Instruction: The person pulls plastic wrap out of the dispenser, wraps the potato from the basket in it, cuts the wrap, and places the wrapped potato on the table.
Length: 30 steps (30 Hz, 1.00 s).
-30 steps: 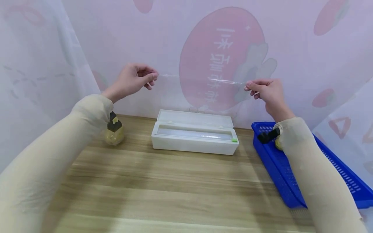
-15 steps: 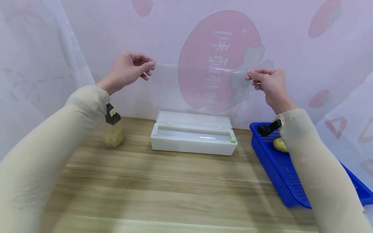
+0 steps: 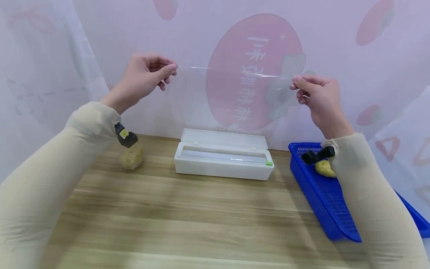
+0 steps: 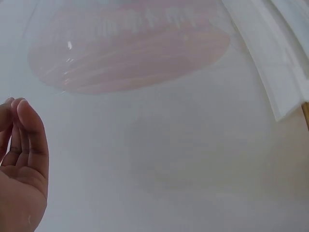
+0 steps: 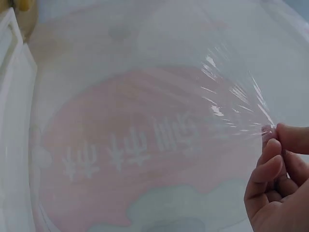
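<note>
A sheet of clear cling film (image 3: 235, 73) hangs stretched between both hands in front of the printed curtain. My left hand (image 3: 142, 79) pinches its upper left corner between thumb and fingertips. At the other end, my right hand (image 3: 319, 96) pinches the right corner, where the right wrist view shows the film (image 5: 236, 94) gathered into creases. Below the film stands a white cling film box (image 3: 223, 167), its lid (image 3: 223, 138) raised and a roll (image 3: 223, 156) inside. The film's lower edge is too transparent to follow.
A film-wrapped potato (image 3: 131, 157) sits on the wooden table (image 3: 201, 213), left of the box. At the right, a blue plastic basket (image 3: 314, 201) holds another potato (image 3: 324, 169), partly behind the right sleeve. The curtain (image 3: 161, 108) rises behind the table.
Both hands have risen and moved slightly apart, drawing the film tauter along its top edge. The right hand has shifted right, exposing more of the basket's potato. The box stays put.
</note>
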### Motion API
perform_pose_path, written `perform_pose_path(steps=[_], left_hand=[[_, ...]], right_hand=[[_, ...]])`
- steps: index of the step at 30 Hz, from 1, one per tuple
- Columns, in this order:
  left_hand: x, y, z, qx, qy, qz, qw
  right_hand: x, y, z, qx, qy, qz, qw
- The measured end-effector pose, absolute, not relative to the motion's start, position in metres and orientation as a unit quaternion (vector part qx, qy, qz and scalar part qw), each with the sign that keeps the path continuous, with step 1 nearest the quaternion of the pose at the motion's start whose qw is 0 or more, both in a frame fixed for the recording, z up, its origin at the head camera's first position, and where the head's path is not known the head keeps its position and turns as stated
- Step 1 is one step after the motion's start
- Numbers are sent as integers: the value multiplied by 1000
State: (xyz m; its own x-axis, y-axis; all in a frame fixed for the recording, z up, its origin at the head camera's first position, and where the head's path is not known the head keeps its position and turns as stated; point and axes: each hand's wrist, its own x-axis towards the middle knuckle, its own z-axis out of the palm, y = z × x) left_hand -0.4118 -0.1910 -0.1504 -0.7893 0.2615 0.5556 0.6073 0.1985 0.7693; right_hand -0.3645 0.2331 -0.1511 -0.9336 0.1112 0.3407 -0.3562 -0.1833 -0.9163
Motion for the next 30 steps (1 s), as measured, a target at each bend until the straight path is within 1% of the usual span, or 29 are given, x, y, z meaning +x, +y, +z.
perform_pose_path(steps=[4, 7, 10, 13, 16, 20, 24, 27, 30], left_hand=[[-389, -194, -159, -304, -734, -596, 120], [-372, -200, -169, -314, -708, -629, 62], [-359, -208, -187, -319, -697, -643, -2], [-347, -217, -212, -330, -730, -596, -48], [-338, -222, -245, -359, -763, -529, -97], [-331, -215, -296, -375, -776, -479, -170], [-329, -198, -343, -341, -779, -479, -218], [-329, -185, -368, -310, -782, -489, -230], [-326, -177, -379, -287, -797, -484, -219]], right_hand=[[-340, 234, -163, 118, -587, 792, 117], [-319, 235, -174, 143, -565, 809, 69], [-297, 237, -187, 165, -558, 813, -2], [-279, 238, -205, 179, -590, 785, -65], [-267, 241, -230, 178, -648, 733, -104], [-260, 246, -269, 153, -733, 652, -118], [-266, 246, -312, 115, -789, 592, -122], [-273, 245, -343, 102, -803, 571, -137], [-276, 244, -364, 101, -818, 548, -143]])
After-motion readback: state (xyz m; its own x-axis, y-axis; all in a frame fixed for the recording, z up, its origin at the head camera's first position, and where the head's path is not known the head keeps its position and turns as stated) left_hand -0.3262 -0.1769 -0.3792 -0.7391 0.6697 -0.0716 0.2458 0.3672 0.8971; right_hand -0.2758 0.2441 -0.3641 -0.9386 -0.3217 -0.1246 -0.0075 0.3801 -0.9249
